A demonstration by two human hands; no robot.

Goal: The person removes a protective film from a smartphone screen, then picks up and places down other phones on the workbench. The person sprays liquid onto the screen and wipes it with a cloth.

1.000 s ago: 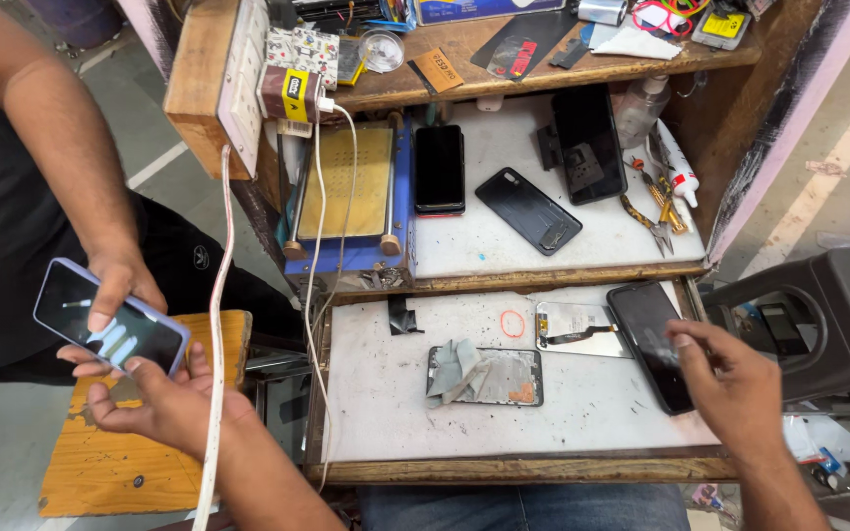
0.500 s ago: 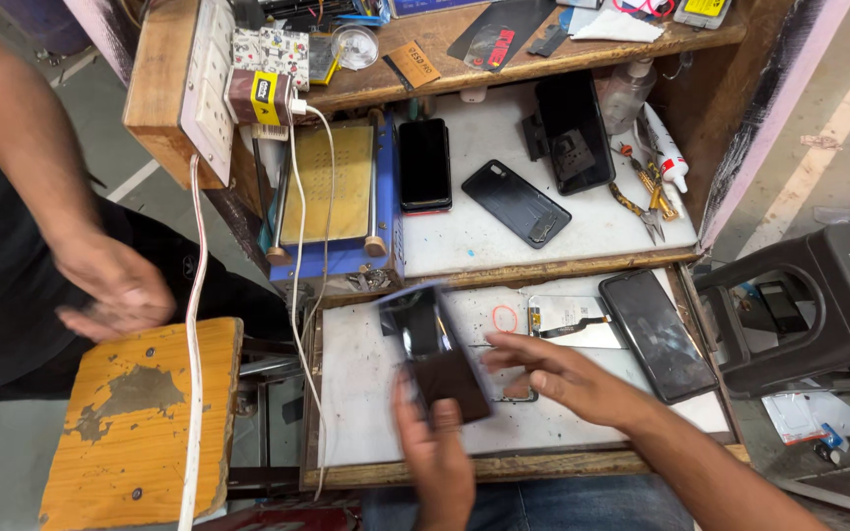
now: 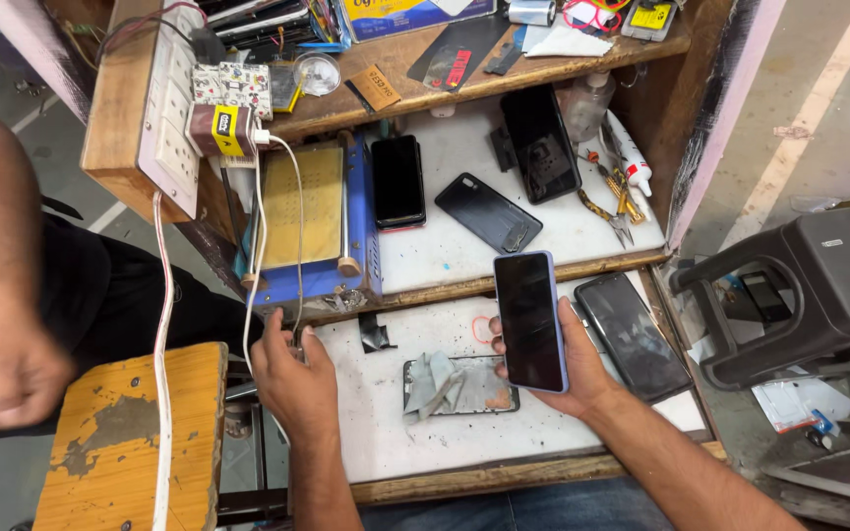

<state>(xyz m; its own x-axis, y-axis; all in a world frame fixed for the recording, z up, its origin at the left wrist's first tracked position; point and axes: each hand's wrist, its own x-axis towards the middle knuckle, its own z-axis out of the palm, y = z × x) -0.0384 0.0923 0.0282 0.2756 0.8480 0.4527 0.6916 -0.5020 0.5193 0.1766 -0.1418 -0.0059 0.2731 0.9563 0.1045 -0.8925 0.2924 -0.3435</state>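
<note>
Right hand [image 3: 568,369] grips a phone [image 3: 530,321] above a frame [image 3: 461,384] on the desk [image 3: 386,438]; left hand [image 3: 294,369] pinches a cable [image 3: 266,295], black phone [image 3: 632,334] beside.

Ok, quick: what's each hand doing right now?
Left hand: at the white cable by the bench edge; grip cannot be told.
Right hand: holding the dark-screened phone.

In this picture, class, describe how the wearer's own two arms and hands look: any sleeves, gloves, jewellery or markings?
Both forearms are bare to the frame's bottom edge, with no sleeve in view. The left hand and right hand wear no gloves, and no rings, watch or markings show. Blue denim-like trousers show between the arms.
</note>
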